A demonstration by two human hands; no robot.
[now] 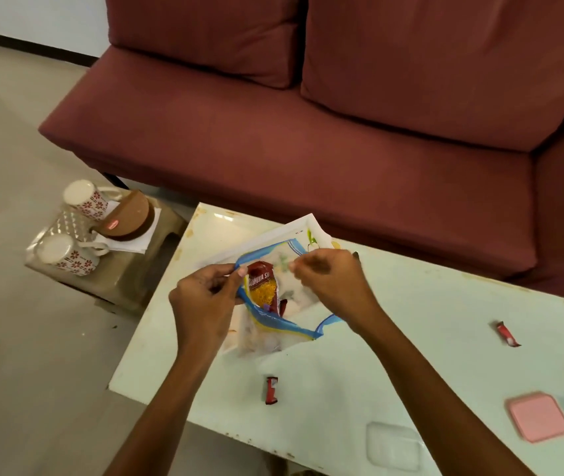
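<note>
Zip bag [284,323] on the table [411,304], mouth held wide; left hand [205,297] pinches one rim, right hand [328,280] the opposite; snack packet [264,286] already inside; one sweet [271,390] in front of the bag and another sweet [507,334] to its right seemingly await packing.

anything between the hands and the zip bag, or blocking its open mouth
Nothing visible stands between them. The left hand pinches the zip bag at its blue rim, and the right hand pinches its far side. Only a red and yellow snack packet lies in the open mouth.
</note>
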